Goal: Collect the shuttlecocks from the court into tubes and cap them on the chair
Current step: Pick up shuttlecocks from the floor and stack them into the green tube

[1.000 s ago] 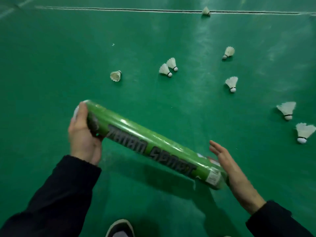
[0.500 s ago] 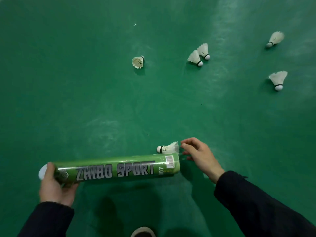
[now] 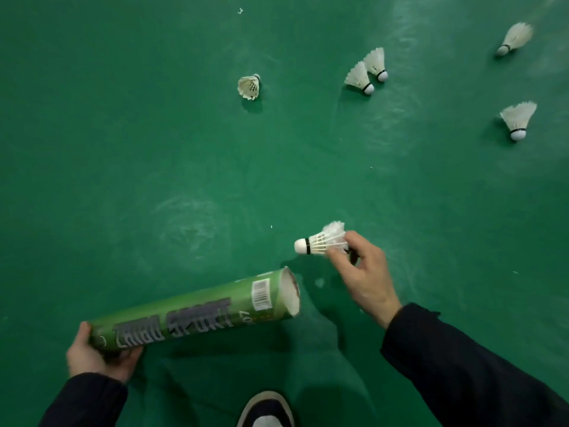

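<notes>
Beside tube (image 3: 197, 315), shuttlecock (image 3: 318, 241) in right hand (image 3: 363, 272)

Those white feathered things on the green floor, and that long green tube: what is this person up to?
A person is gathering shuttlecocks off a court floor. Their left hand grips the closed end of a green tube, its open mouth turned toward the right hand. The right hand pinches one shuttlecock by its feathers, cork tip pointing left, just above the tube's mouth, not yet inside. Five more shuttlecocks lie farther off on the floor, two of them close together.
</notes>
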A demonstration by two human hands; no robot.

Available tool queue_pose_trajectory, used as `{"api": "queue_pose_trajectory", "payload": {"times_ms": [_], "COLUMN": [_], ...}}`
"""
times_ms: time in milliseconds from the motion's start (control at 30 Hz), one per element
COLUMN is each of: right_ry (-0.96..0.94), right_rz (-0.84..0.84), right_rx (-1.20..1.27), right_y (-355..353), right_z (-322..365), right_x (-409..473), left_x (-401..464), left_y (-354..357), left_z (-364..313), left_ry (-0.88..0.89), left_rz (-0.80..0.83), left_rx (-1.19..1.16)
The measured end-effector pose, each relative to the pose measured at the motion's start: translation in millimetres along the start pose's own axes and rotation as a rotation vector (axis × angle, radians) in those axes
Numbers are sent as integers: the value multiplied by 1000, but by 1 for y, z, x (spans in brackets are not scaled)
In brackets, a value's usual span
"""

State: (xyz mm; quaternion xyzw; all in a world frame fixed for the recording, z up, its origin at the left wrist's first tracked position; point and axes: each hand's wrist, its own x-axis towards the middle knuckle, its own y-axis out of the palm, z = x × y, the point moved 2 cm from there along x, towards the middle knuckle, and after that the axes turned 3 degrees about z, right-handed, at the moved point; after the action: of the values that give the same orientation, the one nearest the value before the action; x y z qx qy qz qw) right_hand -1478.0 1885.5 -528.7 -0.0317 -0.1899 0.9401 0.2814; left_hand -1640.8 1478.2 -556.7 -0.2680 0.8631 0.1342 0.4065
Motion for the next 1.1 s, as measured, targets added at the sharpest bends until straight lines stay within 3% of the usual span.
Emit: {"api": "queue_pose_trajectory", "payload": {"times_ms": [167, 300, 467, 667, 800, 900, 1100], "right_ry": [-194, -354, -510, -364, -127, 46, 97], "right_rz": [-46, -126, -11, 189, 243, 137, -196], "right_rx": [21, -122, -332, -296, -153, 62, 121], "right_y": [-33, -47, -60, -71, -78, -82, -95], "right_z": [45, 67, 63, 45, 29, 22, 23], "right_x": [-42, -61, -72, -90, -98, -102, -105], "left_x": [-12, -19, -39, -64, -78, -93, -113], "left_y": [2, 13, 42, 69, 81, 93, 116], "left_z": [5, 14, 35, 52, 55, 56, 70], "left_ry": [17, 16, 2, 39, 96, 113, 93], "left_rz": [-21, 14, 152, 296, 381, 462, 545], "left_rx": [-3, 2, 36, 52, 42, 20, 25]}}
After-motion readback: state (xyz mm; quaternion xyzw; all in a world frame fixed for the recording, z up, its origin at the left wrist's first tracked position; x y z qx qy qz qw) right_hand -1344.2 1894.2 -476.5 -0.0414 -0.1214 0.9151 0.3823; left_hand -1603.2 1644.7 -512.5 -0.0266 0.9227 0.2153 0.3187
